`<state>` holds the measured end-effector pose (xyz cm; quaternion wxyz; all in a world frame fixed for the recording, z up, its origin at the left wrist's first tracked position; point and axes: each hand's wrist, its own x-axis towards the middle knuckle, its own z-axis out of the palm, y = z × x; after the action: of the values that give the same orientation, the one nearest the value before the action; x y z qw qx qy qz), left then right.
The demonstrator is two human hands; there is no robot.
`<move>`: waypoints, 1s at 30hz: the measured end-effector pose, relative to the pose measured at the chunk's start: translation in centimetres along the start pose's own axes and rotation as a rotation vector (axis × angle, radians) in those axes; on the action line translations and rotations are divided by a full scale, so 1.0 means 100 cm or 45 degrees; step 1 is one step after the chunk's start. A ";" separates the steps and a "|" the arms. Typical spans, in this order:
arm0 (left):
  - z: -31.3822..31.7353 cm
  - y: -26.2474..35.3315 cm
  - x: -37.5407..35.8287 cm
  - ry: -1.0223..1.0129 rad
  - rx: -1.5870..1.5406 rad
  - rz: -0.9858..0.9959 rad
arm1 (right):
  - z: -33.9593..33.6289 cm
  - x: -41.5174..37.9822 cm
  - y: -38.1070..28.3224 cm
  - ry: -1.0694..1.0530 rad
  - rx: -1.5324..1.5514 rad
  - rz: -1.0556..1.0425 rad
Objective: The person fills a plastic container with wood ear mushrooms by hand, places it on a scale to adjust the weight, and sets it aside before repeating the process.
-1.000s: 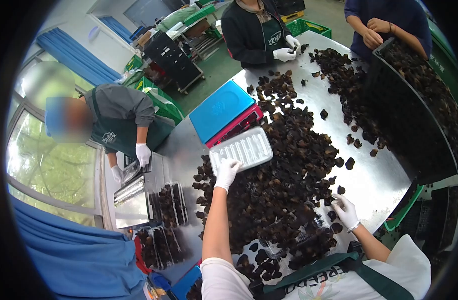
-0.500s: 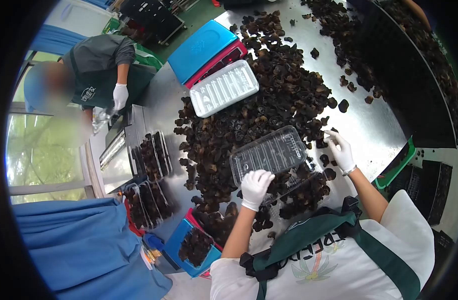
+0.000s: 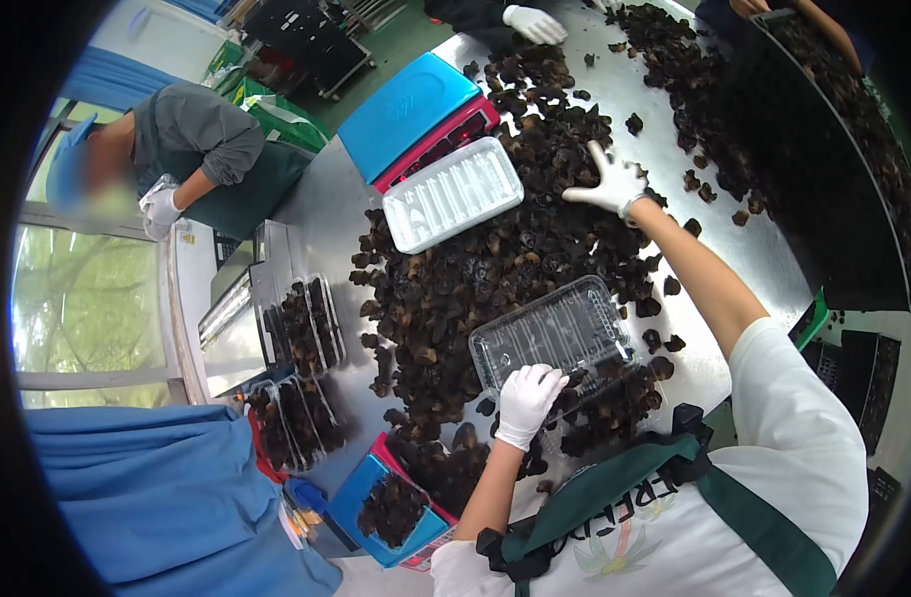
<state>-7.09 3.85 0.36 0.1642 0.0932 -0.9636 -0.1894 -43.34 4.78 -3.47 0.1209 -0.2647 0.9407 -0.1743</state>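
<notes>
A wide heap of dark wood ear mushrooms (image 3: 455, 269) covers the middle of the metal table. My left hand (image 3: 528, 403), in a white glove, is closed on the near edge of a clear plastic tray (image 3: 545, 338), tilted over the heap. Below it, more mushrooms lie in and around another clear tray (image 3: 610, 408), partly hidden. My right hand (image 3: 612, 184), also gloved, is over the far right part of the heap with fingers spread and nothing in them. A white-looking plastic tray (image 3: 454, 196) rests beyond the heap, against a blue and pink scale (image 3: 411, 114).
A black crate (image 3: 819, 169) of mushrooms stands at the right. Filled clear trays (image 3: 301, 418) line the left side, near a second blue scale (image 3: 381, 537) bearing mushrooms. A co-worker (image 3: 192, 149) stands at the left; another person's gloved hand (image 3: 535, 25) is at the far edge.
My right hand has moved forward from beside the clear tray to over the heap, fingers spreading. My left hand keeps its hold. Another person's gloved hand has appeared at the far edge.
</notes>
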 end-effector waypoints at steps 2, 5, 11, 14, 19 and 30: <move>0.002 0.000 0.002 -0.020 -0.018 -0.029 | -0.003 -0.017 -0.033 -0.149 -0.012 -0.105; 0.004 0.000 0.006 0.017 -0.038 -0.064 | 0.016 -0.038 -0.047 -0.107 -0.098 -0.433; 0.008 -0.001 0.028 -0.106 -0.003 0.019 | 0.012 -0.038 -0.039 -0.166 0.237 -0.664; 0.014 -0.003 0.030 -0.144 -0.003 0.029 | 0.010 -0.059 -0.044 -0.306 0.438 -0.867; 0.016 0.001 0.031 -0.092 -0.019 0.014 | -0.015 -0.129 -0.069 -0.503 0.239 -1.150; 0.021 0.006 0.014 0.012 -0.118 -0.119 | 0.000 -0.038 -0.043 0.069 -0.101 -0.307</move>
<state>-9.20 4.80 -0.81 0.1640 0.1315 -0.9475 -0.2409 -38.27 3.43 -1.26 0.0629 -0.3755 0.9112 -0.1574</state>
